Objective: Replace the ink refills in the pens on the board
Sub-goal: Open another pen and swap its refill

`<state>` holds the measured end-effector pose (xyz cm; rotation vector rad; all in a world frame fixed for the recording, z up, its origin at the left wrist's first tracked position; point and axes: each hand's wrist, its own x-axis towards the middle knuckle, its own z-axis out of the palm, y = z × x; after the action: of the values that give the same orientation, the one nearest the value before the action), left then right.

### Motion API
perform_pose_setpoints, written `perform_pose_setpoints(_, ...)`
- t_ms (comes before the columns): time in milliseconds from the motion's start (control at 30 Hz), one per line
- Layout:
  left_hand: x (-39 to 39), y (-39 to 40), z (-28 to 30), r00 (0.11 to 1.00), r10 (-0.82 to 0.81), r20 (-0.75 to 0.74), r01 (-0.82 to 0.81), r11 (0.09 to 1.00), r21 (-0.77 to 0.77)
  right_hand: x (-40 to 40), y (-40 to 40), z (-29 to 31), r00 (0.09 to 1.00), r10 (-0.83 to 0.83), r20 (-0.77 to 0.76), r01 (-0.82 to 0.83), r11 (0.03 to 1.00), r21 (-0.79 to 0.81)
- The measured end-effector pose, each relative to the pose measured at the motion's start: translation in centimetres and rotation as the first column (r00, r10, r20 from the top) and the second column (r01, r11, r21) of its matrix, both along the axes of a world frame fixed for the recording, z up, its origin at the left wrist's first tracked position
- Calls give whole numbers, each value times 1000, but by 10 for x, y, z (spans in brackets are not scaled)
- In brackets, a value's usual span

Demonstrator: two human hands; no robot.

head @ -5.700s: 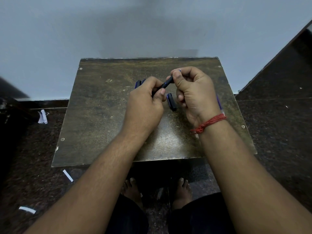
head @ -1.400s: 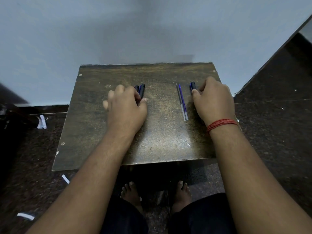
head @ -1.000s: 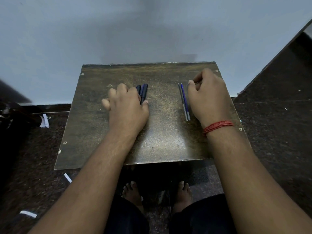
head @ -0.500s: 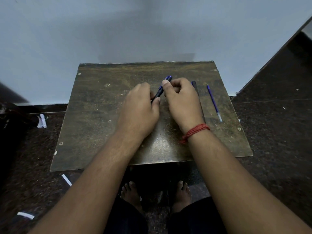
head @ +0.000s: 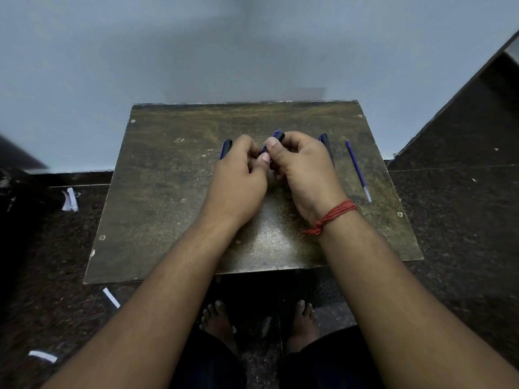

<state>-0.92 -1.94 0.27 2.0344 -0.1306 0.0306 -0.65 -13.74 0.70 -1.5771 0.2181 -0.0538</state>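
Board [head: 168, 192]: L hand [head: 238, 178] & R hand [head: 303, 169] both pinching one pen [head: 276, 135].

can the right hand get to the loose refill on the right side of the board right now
Probably not at once: the right hand is gripping a pen. The refill itself lies uncovered on the board.

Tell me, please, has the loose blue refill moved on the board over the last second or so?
Yes. The refill has shifted from mid-board to the right, near the board's right edge.
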Motion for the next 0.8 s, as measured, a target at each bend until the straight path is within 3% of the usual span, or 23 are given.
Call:
perform_pose_setpoints(300, 1, 0, 8, 999, -39, -33, 37, 997, -65, 2, -4, -1, 999, 3, 46, -9, 992, 126)
perform_pose_setpoints(467, -3, -1, 4, 999, -38, 23, 39, 999, -32, 3, -6, 2, 992, 23, 120, -43, 984, 170)
perform_pose_setpoints(633, -5, 2, 5, 996, -49, 76, 47, 998, 31, 9, -19, 13, 944, -249, 217, 180, 939, 293)
perform_pose_setpoints(700, -5, 3, 5, 997, -41, 72, 39, 999, 31, 11, -30, 12, 903, -355, 243, 315, 930, 188)
perform_pose_setpoints(800, -2, 4, 4, 998, 45, 42, -46, 999, 6, 9, -29, 7, 916, -317, 245, 365, 913, -181)
